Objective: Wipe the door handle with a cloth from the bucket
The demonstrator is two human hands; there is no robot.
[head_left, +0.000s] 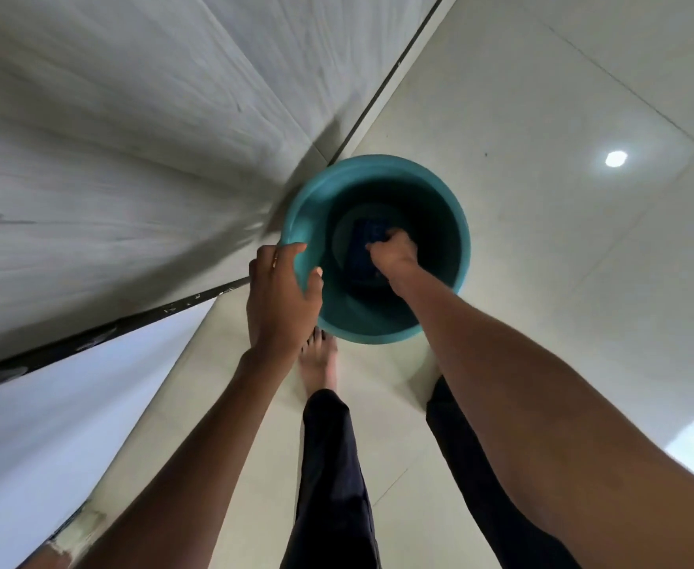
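A teal plastic bucket [452, 223] stands on the pale tiled floor, seen from straight above. My left hand [281, 295] grips its near-left rim, thumb inside the wall. My right hand [392, 252] reaches down to the bottom of the bucket, fingers closed on a dark blue cloth [363, 256] that lies there. The hand hides part of the cloth. No door handle shows in this view.
A pale grey wood-grain door or panel [131, 158] rises at the left, close to the bucket, with a dark gap along its lower edge. My bare foot [318, 361] and dark trouser legs stand just behind the bucket. Tiled floor [583, 117] spreads to the right.
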